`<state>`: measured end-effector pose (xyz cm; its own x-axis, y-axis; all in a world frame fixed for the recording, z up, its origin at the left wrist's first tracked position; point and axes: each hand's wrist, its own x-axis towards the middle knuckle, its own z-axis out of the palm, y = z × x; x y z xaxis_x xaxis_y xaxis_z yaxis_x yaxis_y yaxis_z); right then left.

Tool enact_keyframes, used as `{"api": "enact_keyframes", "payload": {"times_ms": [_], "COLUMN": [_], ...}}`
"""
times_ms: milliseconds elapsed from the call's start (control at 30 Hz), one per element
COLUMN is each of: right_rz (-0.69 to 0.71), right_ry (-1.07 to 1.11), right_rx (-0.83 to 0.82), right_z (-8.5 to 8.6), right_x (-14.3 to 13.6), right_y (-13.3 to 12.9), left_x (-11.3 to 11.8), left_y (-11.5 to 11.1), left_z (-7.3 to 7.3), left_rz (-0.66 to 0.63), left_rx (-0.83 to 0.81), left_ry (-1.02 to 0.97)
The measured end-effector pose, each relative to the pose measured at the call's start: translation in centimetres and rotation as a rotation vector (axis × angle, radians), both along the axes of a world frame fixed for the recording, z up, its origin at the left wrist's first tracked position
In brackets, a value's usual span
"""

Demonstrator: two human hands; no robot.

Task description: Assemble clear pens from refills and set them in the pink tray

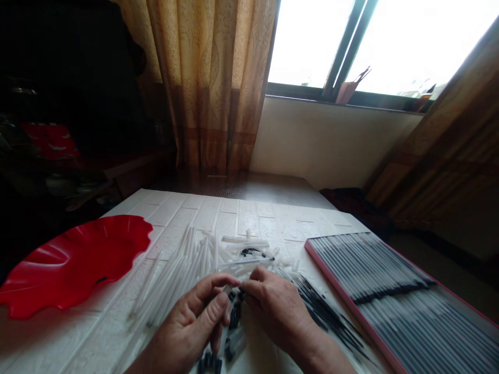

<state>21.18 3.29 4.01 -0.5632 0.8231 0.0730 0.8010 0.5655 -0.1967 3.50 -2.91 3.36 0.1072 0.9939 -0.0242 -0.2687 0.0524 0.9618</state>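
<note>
My left hand (195,318) and my right hand (277,302) meet above the middle of the white brick-patterned board (218,212), fingertips pinched close together. Whatever lies between the fingers is too small and hidden to make out. Small black plastic pieces (210,362) lie below and between the hands. Beyond and left of my left hand spreads a loose pile of translucent plastic tubes (191,259). Beside my right wrist is a bunch of thin black rods (327,309). A black curled piece (253,252) rests among the tubes behind the hands.
On the left stands a red wavy-rimmed bowl (74,259) with a small dark thing in it. At the right, a pink-edged tray (331,280) holds rows of dark, pen-like sticks. Behind are a dark tabletop (273,184), curtains (218,78) and a window.
</note>
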Motion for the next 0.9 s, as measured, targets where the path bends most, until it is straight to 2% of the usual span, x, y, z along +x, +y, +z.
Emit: {"api": "enact_keyframes", "payload": {"times_ms": [233, 333, 400, 467, 533, 600, 900], "right_rz": [-0.074, -0.093, -0.079, -0.061, -0.06, -0.058, 0.084], "right_ry": [0.133, 0.47, 0.803, 1.032, 1.141, 1.185, 1.145], "right_rx": [-0.013, -0.064, -0.221, -0.449, -0.623, -0.686, -0.5], "right_z": [-0.8, -0.4, 0.2, 0.7, 1.0, 1.1, 1.2], "right_x": [0.0, 0.4, 0.8, 1.0, 1.0, 1.0, 0.7], "right_y": [0.7, 0.4, 0.0, -0.4, -0.7, -0.9, -1.2], "left_x": [-0.1, -0.1, -0.1, -0.1, -0.1, -0.1, -0.3], "left_y": [0.1, 0.0, -0.1, -0.2, -0.4, -0.5, -0.6], "left_z": [-0.7, -0.8, -0.7, -0.5, -0.3, -0.2, -1.1], "left_rz": [-0.014, -0.04, -0.057, -0.073, -0.083, -0.096, -0.079], "left_rx": [-0.031, -0.051, -0.071, -0.094, -0.122, -0.141, -0.102], "left_ry": [0.058, 0.082, 0.091, 0.098, 0.108, 0.129, 0.212]}}
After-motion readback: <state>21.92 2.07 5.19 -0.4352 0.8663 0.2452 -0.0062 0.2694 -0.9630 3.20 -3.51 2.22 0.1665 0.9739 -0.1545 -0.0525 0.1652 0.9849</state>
